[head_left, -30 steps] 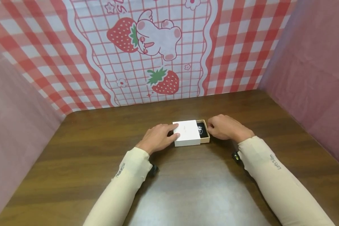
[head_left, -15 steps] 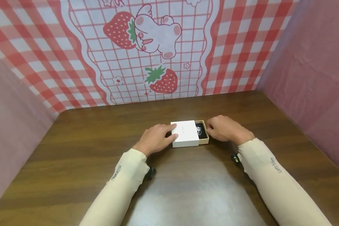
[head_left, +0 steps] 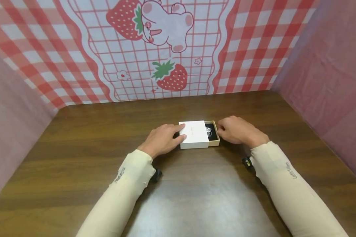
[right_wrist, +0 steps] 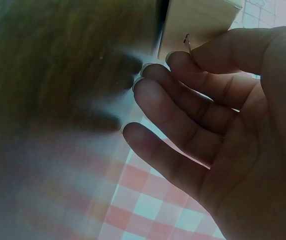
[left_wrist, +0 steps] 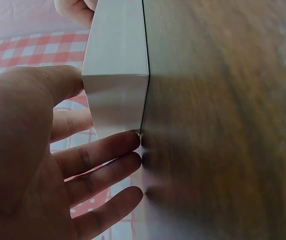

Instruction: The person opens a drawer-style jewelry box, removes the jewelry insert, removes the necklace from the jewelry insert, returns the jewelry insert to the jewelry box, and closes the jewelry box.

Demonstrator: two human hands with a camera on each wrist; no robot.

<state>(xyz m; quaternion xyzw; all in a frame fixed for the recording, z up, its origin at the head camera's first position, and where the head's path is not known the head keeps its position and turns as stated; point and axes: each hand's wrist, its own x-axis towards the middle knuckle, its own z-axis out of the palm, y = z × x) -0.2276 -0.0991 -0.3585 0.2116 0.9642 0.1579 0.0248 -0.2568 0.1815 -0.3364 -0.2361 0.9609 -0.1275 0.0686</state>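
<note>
Between the two hands, a shallow box lies flat on the table, its white cover [head_left: 192, 133] on the side of the left hand [head_left: 161, 141] and its tan drawer [head_left: 214, 143] on the side of the right hand [head_left: 240, 131]. The drawer stands partly out of the cover, toward the right hand. In its visible part I see a black lining [head_left: 214, 135], and on it a small silvery object [head_left: 208, 131]; what it is exactly, I cannot tell.

The left hand is spread and holds nothing closed inside it: the thumb and the forefinger rest on top of the cover, at its near end for this hand, and the three other fingers reach down beside that end, toward the table. The right hand is more curled. Its thumb and forefinger pinch a thin loop [right_wrist: 188, 46] at the end of the drawer; its other fingers bend loosely, their tips close to the brown wooden table [head_left: 77, 138].

Behind each hand comes a pale sleeve [head_left: 115, 191], with a small black device [head_left: 156, 175] under the wrist. Beyond both hands hangs a red-and-white checked cloth [head_left: 255, 49] with strawberries, and outward of each hand there is a pink cloth [head_left: 332, 82].
</note>
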